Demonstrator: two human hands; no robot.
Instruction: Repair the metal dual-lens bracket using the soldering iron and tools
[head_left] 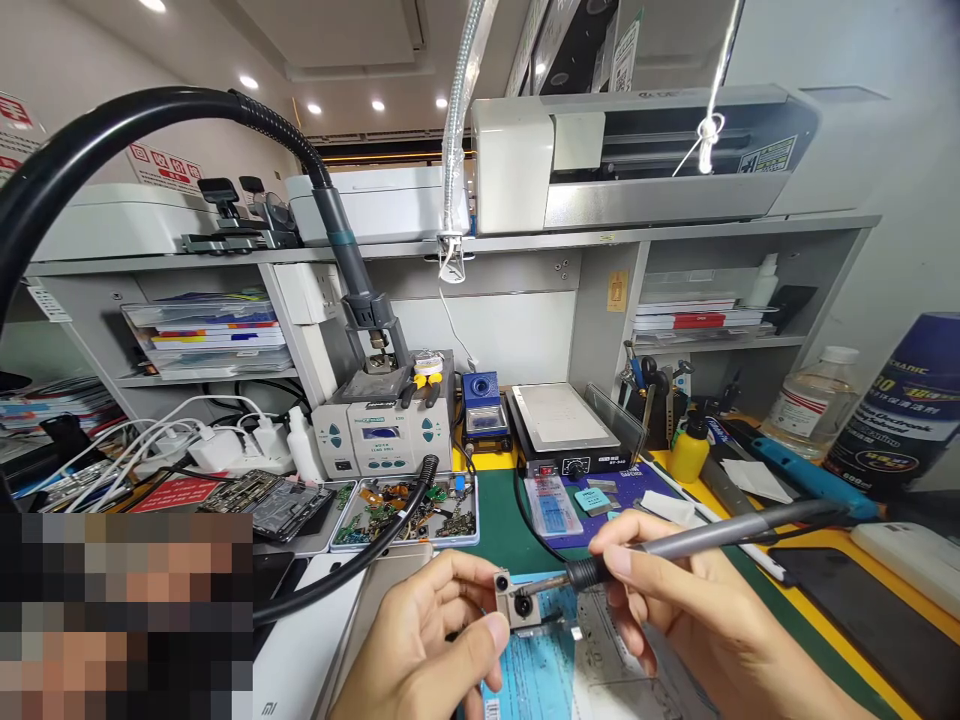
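Above the mat (491,530), iron (675,545) touches module (514,598).

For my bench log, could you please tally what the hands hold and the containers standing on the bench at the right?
camera module: 1
soldering iron: 1
clear bottle: 1
yellow bottle: 1
blue spray can: 1
Total: 5

A grey rework station (382,435), a small blue box (484,405) and a black heating plate (564,425) stand in a row at the back of the desk (499,535) (3 units), with a tray of circuit scraps (409,512) just before the station. To the right stand a yellow bottle (688,452), a clear bottle (814,400) and a blue spray can (904,400).
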